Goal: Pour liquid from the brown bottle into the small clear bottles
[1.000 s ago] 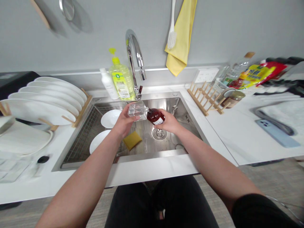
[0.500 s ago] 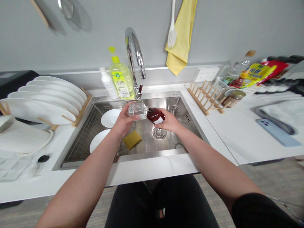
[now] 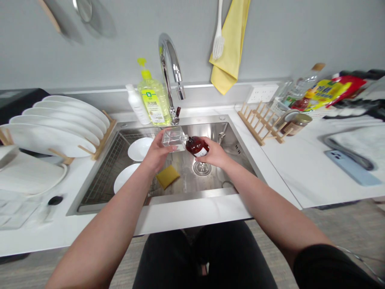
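Over the steel sink (image 3: 192, 192), my left hand (image 3: 158, 152) is closed around a clear square bottle (image 3: 173, 138) lying on its side, its neck pointing right. My right hand (image 3: 215, 152) grips a dark red-brown bottle (image 3: 196, 147) with a white label, tilted so its neck points left. The two bottle mouths meet or nearly meet; I cannot tell whether liquid passes between them. Below my left hand a yellow sponge (image 3: 167, 177) lies on the sink floor, left of the drain (image 3: 201, 168). White bowls (image 3: 140, 149) sit in a wire basket (image 3: 104, 176) at the sink's left.
Behind the sink stand a faucet (image 3: 171, 60), a dish soap bottle (image 3: 154, 100) and a white bottle (image 3: 137, 105). A rack of white plates (image 3: 60, 128) is on the left. To the right are a wooden rack (image 3: 263, 124), a jar (image 3: 297, 123) and a phone (image 3: 351, 167).
Both hands and both bottles hold almost the same position. The view has shifted only slightly.
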### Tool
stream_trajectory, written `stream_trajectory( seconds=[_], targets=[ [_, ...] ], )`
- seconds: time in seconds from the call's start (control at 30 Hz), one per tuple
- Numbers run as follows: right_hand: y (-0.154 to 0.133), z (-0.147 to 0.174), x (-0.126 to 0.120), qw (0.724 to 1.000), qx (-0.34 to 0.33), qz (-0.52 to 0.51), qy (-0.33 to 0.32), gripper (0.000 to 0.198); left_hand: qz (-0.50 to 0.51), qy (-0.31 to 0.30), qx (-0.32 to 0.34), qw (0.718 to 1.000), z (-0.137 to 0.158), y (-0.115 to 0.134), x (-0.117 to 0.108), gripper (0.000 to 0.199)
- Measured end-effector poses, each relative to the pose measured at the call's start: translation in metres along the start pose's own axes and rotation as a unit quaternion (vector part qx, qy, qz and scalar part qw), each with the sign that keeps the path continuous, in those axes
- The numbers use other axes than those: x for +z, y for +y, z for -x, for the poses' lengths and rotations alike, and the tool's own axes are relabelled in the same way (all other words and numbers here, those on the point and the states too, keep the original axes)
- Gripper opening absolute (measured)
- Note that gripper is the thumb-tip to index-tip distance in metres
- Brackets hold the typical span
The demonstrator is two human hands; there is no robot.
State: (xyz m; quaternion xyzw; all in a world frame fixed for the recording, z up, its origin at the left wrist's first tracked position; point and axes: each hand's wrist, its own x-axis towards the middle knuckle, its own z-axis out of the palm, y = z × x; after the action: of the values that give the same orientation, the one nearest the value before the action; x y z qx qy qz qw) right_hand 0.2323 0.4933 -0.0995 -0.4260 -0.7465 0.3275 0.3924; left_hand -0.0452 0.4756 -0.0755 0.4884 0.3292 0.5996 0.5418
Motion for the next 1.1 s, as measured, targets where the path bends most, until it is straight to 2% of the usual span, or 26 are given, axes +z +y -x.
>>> stream_trajectory(
  seconds=[0.7, 1.1],
  targets=[
    [-0.0015, 0.0012, -0.0001, 1.0, 0.005, 0.014, -0.001, 0.09, -0.017, -0.01, 0.013, 1.0, -0.0011, -0.0031, -0.0033, 0.075],
    [-0.0047, 0.002, -0.0003, 1.0, 0.005, 0.011, -0.006, 0.088, -0.012, 0.006, 0.001, 1.0, -0.0007, -0.0019, -0.0032, 0.079]
  ],
)
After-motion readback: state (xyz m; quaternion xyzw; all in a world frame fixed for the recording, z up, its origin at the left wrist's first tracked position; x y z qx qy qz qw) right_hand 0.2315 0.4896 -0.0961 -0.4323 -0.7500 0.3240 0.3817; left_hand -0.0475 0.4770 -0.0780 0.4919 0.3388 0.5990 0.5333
